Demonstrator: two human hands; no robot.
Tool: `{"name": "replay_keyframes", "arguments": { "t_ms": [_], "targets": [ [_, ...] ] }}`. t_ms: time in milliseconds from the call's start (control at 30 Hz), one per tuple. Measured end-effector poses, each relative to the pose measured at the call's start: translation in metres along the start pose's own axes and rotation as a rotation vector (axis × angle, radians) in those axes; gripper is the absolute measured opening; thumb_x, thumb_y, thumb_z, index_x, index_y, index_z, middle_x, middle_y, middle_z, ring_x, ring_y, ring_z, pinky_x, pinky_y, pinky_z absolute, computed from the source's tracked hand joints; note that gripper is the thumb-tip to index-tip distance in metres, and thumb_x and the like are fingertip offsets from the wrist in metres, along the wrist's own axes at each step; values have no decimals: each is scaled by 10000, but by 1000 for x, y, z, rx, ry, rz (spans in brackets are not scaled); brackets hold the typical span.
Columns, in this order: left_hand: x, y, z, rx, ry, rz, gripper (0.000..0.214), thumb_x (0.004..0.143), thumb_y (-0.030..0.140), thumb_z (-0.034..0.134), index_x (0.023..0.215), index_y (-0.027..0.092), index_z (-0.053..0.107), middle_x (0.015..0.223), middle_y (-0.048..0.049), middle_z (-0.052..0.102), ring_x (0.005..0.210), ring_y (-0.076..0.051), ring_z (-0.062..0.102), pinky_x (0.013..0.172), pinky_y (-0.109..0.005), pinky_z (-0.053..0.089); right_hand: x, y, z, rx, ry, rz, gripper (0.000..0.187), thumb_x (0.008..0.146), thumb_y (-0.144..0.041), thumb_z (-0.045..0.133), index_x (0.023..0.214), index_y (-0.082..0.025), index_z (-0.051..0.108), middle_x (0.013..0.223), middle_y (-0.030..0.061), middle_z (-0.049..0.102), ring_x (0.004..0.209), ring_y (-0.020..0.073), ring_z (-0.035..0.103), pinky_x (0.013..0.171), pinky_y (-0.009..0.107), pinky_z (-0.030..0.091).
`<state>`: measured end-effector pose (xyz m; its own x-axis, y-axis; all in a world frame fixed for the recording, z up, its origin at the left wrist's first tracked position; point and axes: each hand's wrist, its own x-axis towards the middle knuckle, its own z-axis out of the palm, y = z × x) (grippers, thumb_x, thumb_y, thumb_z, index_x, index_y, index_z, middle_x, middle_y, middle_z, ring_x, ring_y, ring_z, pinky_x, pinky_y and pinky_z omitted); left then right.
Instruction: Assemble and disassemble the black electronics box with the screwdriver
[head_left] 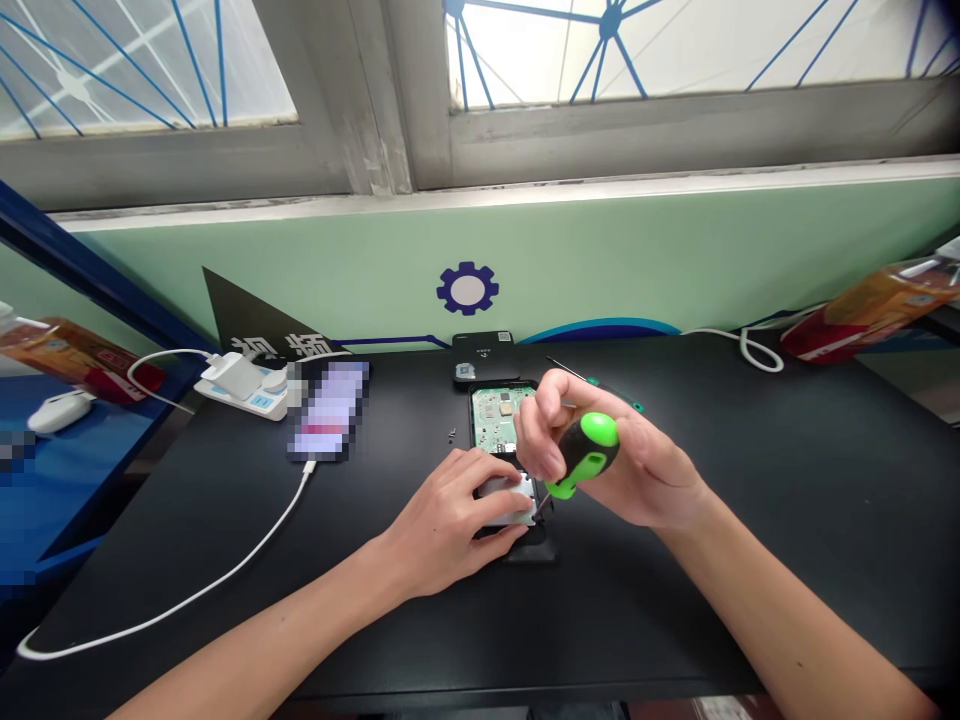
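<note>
My right hand [611, 450] is closed around a screwdriver [587, 455] with a stubby green-and-black handle. Its thin shaft slants down to the right edge of a silver metal plate [506, 499], where the tip seems to touch; my fingers partly hide the spot. With bent fingers, my left hand [457, 505] holds that plate and the dark housing around it from the left. Just beyond lies an opened case with a green circuit board [491, 422], partly behind my right hand. A few tiny screws [451, 435] lie to its left.
A black cover [487, 358] lies behind the circuit board. Beside it, a second, thin screwdriver [566, 368] is partly hidden. To the left are a phone [330, 410] on a white cable [259, 545] and a power strip [259, 395]. A drink bottle [862, 305] lies far right.
</note>
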<state>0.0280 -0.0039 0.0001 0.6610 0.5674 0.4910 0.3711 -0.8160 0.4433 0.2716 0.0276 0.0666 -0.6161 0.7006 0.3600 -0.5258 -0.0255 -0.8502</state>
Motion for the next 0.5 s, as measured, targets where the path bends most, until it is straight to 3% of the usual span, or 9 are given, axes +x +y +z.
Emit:
{"name": "replay_keyframes", "arguments": {
  "t_ms": [133, 333, 500],
  "targets": [
    [1, 0, -1, 7, -7, -4, 136, 1109, 238, 766, 1242, 252, 794, 1261, -86, 790, 1106, -237, 746, 936, -396, 546, 3, -2, 2, 59, -56, 3, 405, 1208, -560, 454, 1150, -219, 664, 851, 40, 653, 719, 213, 544, 736, 360, 497],
    [2, 1, -1, 11, -15, -7, 169, 1095, 227, 779, 1257, 267, 809, 1261, -76, 781, 1084, -232, 731, 939, -390, 540, 2, -2, 6, 62, -77, 16, 728, 1237, -641, 214, 908, -196, 686, 813, 6, 500, 623, 170, 401, 646, 338, 405],
    [1, 1, 0, 15, -13, -8, 138, 1094, 233, 784, 1225, 269, 807, 1265, -77, 787, 1112, -237, 740, 941, -382, 530, 2, -4, 4, -57, -116, -23, 717, 1139, -834, 415, 879, -200, 626, 932, -11, 468, 616, 118, 410, 648, 327, 389]
  ]
}}
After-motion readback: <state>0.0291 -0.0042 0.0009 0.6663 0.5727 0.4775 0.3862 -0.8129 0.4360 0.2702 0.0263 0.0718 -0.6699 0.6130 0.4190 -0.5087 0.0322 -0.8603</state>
